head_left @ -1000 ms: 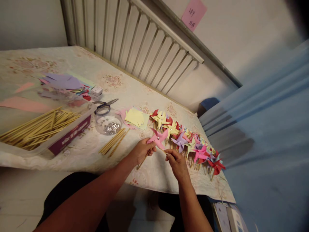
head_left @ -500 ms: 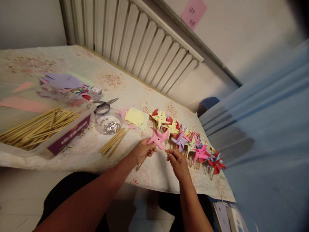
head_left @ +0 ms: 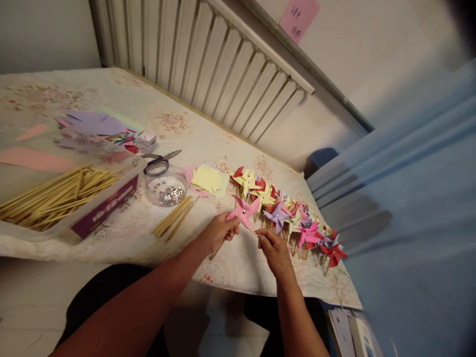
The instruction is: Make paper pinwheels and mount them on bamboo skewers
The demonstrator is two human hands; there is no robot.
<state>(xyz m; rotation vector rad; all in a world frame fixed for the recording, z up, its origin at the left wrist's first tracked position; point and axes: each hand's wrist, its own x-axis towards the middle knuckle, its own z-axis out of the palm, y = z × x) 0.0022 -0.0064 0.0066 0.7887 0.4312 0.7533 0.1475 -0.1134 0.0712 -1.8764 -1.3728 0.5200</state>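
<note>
Near the bench (head_left: 122, 243) edge, your left hand (head_left: 218, 233) gripped the pink pinwheel (head_left: 243, 212); your right hand (head_left: 273, 250) pinched its stick (head_left: 252, 231).

- A room in a home, used for handcraft by the piece.
- A desk (head_left: 122, 233) under a flowered household cloth stands against a white radiator (head_left: 208, 64) and a plain plastered wall.
- A blue curtain (head_left: 409, 188) hangs at the right.
- A pink note (head_left: 298, 15) with handwritten figures is stuck to the wall.
- Craft stock lies on the cloth: a box of sticks (head_left: 55, 196), cut coloured paper (head_left: 96, 126), scissors (head_left: 159, 161), a dish of pins (head_left: 166, 187).
- A long row of finished paper pinwheels (head_left: 293, 218) lies along the desk edge.
</note>
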